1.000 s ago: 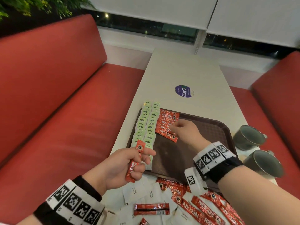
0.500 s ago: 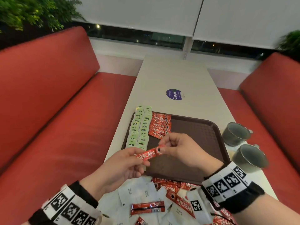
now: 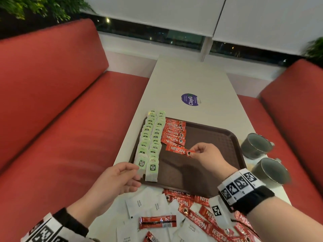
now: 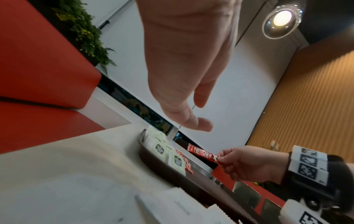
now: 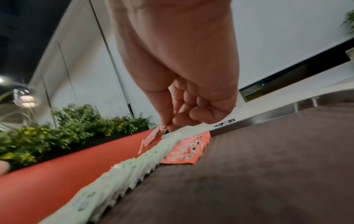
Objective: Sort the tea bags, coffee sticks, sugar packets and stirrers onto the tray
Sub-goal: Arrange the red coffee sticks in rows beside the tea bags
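Right hand point(image 3: 208, 157): pinches one end of a red coffee stick point(image 3: 176, 149), above the brown tray point(image 3: 218, 137), just beside the row of coffee sticks point(image 3: 173, 132).
Left hand point(image 3: 115, 182): fingers relaxed, holding nothing, by the tray's near left corner.
Tea bags point(image 3: 150, 142): two rows along the tray's left edge.
Sugar packets point(image 3: 148, 205): loose on the table point(image 3: 192, 81), mixed with more sticks.

The right and near parts of the tray point(image 3: 216, 142) lay bare, open to a hand from above. Tea bags point(image 3: 148, 144) and coffee sticks point(image 3: 173, 132) filled its left side. Two cups point(image 3: 262, 154) stood just beside its right rim, and loose packets point(image 3: 157, 206) crowded the near table edge.
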`<state>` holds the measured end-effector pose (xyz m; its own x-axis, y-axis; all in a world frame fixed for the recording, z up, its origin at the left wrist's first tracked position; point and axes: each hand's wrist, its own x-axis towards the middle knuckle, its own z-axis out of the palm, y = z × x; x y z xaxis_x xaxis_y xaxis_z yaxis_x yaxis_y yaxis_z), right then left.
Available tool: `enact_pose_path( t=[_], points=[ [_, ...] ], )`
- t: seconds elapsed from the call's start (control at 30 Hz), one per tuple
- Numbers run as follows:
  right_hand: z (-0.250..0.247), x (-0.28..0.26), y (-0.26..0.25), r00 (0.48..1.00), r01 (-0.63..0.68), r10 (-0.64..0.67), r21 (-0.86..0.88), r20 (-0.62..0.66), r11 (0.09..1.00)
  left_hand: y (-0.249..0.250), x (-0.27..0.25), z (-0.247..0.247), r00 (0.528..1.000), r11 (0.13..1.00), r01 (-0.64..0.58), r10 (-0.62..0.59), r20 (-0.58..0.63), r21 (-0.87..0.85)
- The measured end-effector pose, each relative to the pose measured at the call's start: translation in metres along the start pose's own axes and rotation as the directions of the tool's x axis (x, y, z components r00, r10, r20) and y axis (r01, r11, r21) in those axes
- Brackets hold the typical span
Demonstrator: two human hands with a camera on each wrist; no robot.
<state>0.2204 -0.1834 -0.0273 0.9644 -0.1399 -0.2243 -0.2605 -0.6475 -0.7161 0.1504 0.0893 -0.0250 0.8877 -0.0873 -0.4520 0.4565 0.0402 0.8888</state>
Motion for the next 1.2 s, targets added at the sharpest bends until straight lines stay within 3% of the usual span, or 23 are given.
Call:
enact_pose_path(
  t=[0.2,0.3,0.47,0.6,0.73,1.2],
  points=[
    [0.025,0.056,0.003,0.985,-0.148,0.149,-0.015,0.087,0.989,-0.014,-0.002,-0.019,0.996,0.997,0.03,-0.036,-0.079,-0.072],
    [0.033,0.072,0.0,0.968,-0.197,0.211,-0.112,0.132,0.974,-0.016,-0.002,-0.026,0.996,0.994,0.026,-0.035,-0.085,-0.102],
    [0.039,0.086,-0.002,0.975,-0.201,0.219,-0.256,0.046,0.946,-0.019,0.001,-0.035,0.993,0.991,0.027,-0.041,-0.107,-0.135],
    [0.041,0.092,-0.002,0.975,-0.208,0.222,-0.25,0.029,0.946,-0.019,0.002,-0.036,0.992,0.989,0.032,-0.049,-0.113,-0.146],
    [0.042,0.094,-0.006,0.973,-0.19,0.225,-0.371,0.051,0.909,-0.019,0.004,-0.035,0.992,0.989,0.042,-0.057,-0.108,-0.141],
    [0.032,0.079,-0.003,0.955,-0.28,0.293,-0.195,0.041,0.94,-0.019,0.002,-0.037,0.993,0.992,0.03,-0.043,-0.108,-0.12]
  ],
)
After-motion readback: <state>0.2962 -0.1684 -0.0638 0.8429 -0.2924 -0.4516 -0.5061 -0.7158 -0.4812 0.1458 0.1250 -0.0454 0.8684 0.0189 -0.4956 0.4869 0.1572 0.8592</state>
